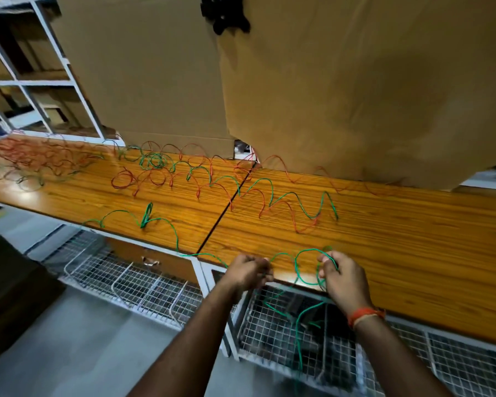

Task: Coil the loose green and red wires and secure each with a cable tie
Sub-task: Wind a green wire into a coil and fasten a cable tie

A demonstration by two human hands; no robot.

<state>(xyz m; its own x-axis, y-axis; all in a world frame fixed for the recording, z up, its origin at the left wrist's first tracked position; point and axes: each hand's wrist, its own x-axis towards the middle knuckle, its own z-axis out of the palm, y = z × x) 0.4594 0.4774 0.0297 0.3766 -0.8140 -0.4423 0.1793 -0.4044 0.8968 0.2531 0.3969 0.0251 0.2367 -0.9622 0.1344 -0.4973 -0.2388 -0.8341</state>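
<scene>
Both hands are at the near edge of the wooden table, well apart: the left hand pinches the green wire between curled fingers, and the right hand grips a small green loop, fingers curled around the strands at its right side. That loop, the first turns of a coil by the look of it, stands just over the table edge between the two hands, while a tail of green drops down in front of the wire-mesh baskets below. From the left hand the wire runs away to the left and far across the tabletop in loose humps, and farther off it tangles with the red wires, which lie untouched in front of the cardboard boxes. So this is early going: one coil started, the red not begun, and no cable tie that I can make out. To wind well, the left hand should feed slack in even lengths and let the wire slide rather than yank, each turn laid the same size against the last, the right hand keeping the stack pinched so nothing springs open. Watch the far tangle; pulling hard could drag red along with it.
</scene>
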